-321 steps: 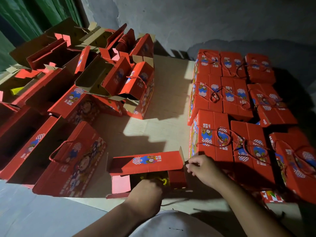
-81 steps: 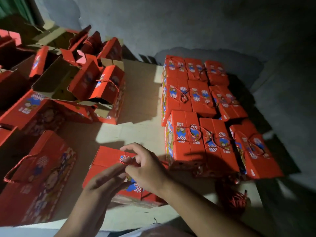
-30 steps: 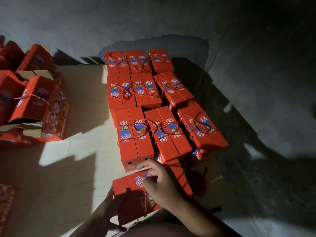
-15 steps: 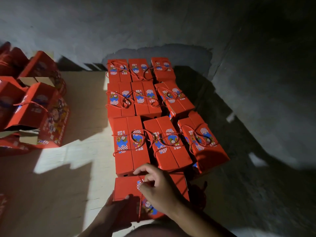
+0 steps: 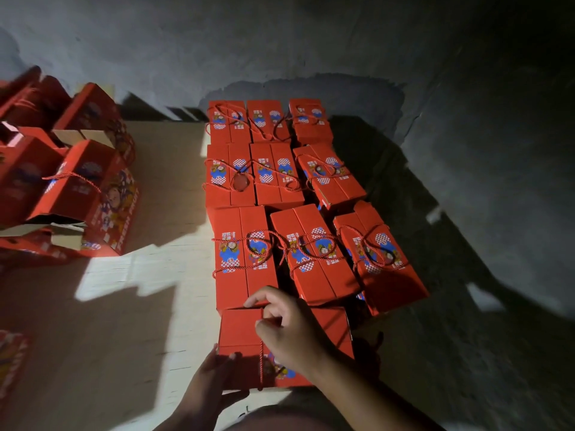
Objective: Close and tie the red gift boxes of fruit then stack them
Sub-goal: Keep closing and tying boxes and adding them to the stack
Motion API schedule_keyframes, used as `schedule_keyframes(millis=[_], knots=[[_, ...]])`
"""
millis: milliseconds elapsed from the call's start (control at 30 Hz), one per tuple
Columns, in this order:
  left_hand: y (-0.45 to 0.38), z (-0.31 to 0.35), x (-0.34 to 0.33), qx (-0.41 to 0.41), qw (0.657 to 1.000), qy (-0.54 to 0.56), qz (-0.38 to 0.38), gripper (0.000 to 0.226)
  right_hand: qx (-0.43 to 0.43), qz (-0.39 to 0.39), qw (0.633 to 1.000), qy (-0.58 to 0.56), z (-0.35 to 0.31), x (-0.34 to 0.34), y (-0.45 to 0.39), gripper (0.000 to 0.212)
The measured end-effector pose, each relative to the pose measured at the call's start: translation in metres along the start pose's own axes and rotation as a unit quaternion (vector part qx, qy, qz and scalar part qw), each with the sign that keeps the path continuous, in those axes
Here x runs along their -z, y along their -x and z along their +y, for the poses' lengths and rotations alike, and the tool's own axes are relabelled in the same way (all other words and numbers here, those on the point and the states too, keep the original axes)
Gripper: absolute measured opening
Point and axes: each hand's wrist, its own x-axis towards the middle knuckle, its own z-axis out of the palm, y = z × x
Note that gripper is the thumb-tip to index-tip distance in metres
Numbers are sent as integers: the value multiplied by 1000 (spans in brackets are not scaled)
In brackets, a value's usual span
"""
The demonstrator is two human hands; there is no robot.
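A closed red gift box (image 5: 239, 328) lies at the bottom centre, right against the near row of tied boxes (image 5: 231, 281). My right hand (image 5: 289, 334) rests on top of it, its curled fingers pinching the red cord (image 5: 260, 359) that runs across the lid. My left hand (image 5: 211, 384) grips the box's near left edge, thumb on top. The tied boxes beyond stand in three rows, each with a knotted red cord. My right hand hides much of the box's printed label.
Several open, untied red boxes (image 5: 84, 194) stand at the left on the pale cardboard floor sheet (image 5: 149, 275). Another printed box (image 5: 12, 362) shows at the lower left edge. A dark grey wall (image 5: 466, 150) closes in behind and to the right.
Earlier the box was open, then shut and corded in front of me. Over the last second both hands slid it rightward and forward until it met the near row of tied boxes.
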Motion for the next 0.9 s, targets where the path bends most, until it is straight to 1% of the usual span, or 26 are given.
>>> schedule_keyframes(millis=[100, 200, 367, 467, 567, 700, 800, 900], knots=[[5, -1, 1, 9, 1000, -5, -24, 26, -5, 2, 1000, 7, 2, 1, 2, 29], [13, 1, 4, 16, 998, -34, -48, 35, -15, -2, 1000, 20, 5, 3, 6, 28], [20, 2, 20, -1, 997, -70, -39, 49, -55, -17, 997, 48, 15, 5, 3, 30], [30, 10, 30, -13, 998, -45, -45, 38, -77, -3, 995, 55, 18, 0, -4, 30], [37, 14, 46, -19, 1000, -8, -15, 33, -104, 12, 991, 77, 20, -11, -11, 30], [42, 21, 75, -45, 999, -17, 7, 29, -115, 26, 990, 78, 27, -29, -20, 34], [40, 30, 107, -63, 997, -20, 39, 26, -111, 40, 987, 106, 32, -41, -27, 36], [38, 47, 149, -109, 990, -42, 79, 23, -120, 51, 987, 91, 37, -50, -34, 36]])
